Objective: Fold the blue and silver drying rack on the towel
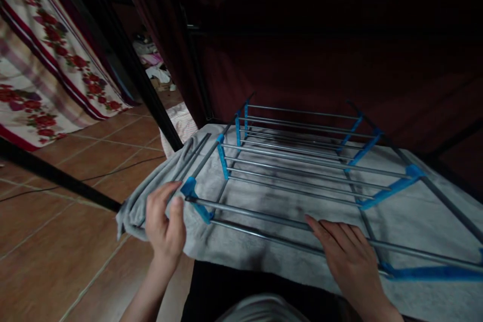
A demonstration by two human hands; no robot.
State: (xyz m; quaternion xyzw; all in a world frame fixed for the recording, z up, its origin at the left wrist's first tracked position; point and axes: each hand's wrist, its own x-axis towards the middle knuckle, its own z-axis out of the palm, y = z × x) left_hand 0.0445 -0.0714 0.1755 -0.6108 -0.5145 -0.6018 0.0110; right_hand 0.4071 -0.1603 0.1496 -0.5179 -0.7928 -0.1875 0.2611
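A rack of grey metal tubes with blue plastic connectors [222, 158] lies on a grey blanket [422, 297]. My right hand [349, 256] is over the rack's front tube [256, 215], its fingers bent around it; the fingertips are partly hidden. Beside the front left blue connector [194, 196] is my left hand [166, 221], thumb and fingers apart and loosely bent, with nothing visible between them. Loose grey tubes [202, 143] lie on the blanket behind that hand, which covers part of them. I cannot tell whether its fingertips touch the connector.
Black bed-frame posts [151, 95] stand to the left, and a dark bar crosses above. A dark red curtain [287, 70] hangs behind the rack. Floral cloth [49, 60] hangs at far left over a tiled floor [75, 231], where a thin black cable [124, 165] runs.
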